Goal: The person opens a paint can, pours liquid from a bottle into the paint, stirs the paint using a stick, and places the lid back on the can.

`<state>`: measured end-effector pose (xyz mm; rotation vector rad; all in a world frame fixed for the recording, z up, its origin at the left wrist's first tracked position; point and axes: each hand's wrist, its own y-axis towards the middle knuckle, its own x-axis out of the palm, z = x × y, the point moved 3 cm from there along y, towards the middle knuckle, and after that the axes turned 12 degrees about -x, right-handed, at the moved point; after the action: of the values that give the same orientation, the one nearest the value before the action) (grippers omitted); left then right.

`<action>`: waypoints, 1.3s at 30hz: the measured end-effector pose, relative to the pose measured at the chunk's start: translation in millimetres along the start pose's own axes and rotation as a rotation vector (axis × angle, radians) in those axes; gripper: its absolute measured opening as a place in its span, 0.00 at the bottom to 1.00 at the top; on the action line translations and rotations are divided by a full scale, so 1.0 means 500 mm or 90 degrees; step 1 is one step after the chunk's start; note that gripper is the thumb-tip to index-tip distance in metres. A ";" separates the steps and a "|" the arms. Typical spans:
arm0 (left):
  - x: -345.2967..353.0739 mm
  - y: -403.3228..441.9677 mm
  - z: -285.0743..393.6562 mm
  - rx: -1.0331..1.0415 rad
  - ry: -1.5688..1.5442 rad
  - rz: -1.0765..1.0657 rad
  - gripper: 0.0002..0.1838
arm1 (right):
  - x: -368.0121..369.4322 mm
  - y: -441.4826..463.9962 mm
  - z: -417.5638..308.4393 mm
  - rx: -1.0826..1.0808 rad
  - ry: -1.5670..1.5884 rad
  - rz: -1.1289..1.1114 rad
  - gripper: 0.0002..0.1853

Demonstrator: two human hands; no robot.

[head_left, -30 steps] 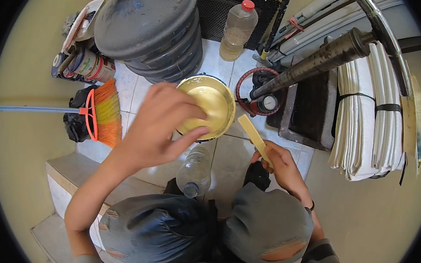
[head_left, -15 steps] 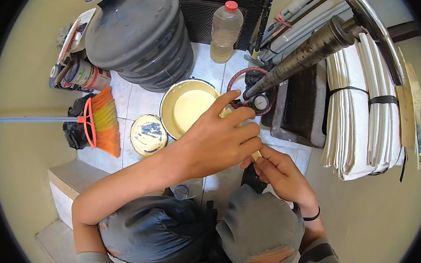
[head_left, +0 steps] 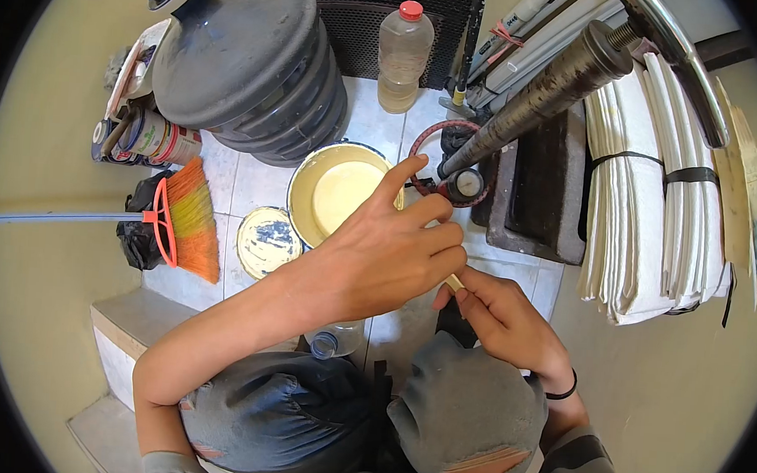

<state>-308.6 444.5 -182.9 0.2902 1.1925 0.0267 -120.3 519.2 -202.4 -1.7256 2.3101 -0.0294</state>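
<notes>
My right hand (head_left: 510, 321), with a black band at the wrist, pinches the end of a thin pale-yellow strip (head_left: 454, 283). The strip passes under the curled fingers of my left hand (head_left: 386, 259), whose index finger points outward; most of the strip and the left fingertips are hidden. Just beyond the left hand stands an open can (head_left: 305, 189) holding cream-coloured paint (head_left: 342, 191). Its paint-smeared lid (head_left: 270, 243) lies on the tiles to the left. Below my left wrist, a clear bottle with a blue neck (head_left: 326, 344) sits near my knees.
A large dark water jug (head_left: 249, 81) and a red-capped bottle (head_left: 404, 60) stand behind the can. An orange broom (head_left: 191, 216) and tins (head_left: 163, 138) are at left. At right are a floor pump (head_left: 543, 95), a dark trough (head_left: 542, 186) and bundled white sheets (head_left: 633, 191).
My two hands have come slightly closer together and less of the pale strip shows between them. The left index finger has shifted slightly toward the can. Surroundings are unchanged.
</notes>
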 end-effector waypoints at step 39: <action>0.004 -0.001 0.061 0.117 0.268 0.068 0.06 | 0.001 -0.004 -0.004 -0.049 -0.041 0.055 0.24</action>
<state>-279.9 438.2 -174.5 0.5279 1.6004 0.0755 -119.0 517.6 -200.0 -1.6355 2.3649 0.1315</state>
